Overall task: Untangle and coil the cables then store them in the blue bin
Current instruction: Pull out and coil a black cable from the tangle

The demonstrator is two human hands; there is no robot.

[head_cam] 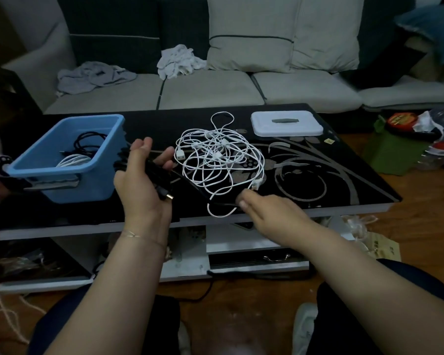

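Head view: left hand around black cable

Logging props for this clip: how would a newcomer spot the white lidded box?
Start at the black glass coffee table before the sofa. Go to its far right corner: the white box lies flat there, beyond the tangled white cables. Unlike the open blue bin, it is closed, with a grey handle on its lid.

Left hand, palm up, holds a coiled black cable beside the blue plastic bin. Right hand pinches the black cable's other end near the tangled white cables on the black glass table.
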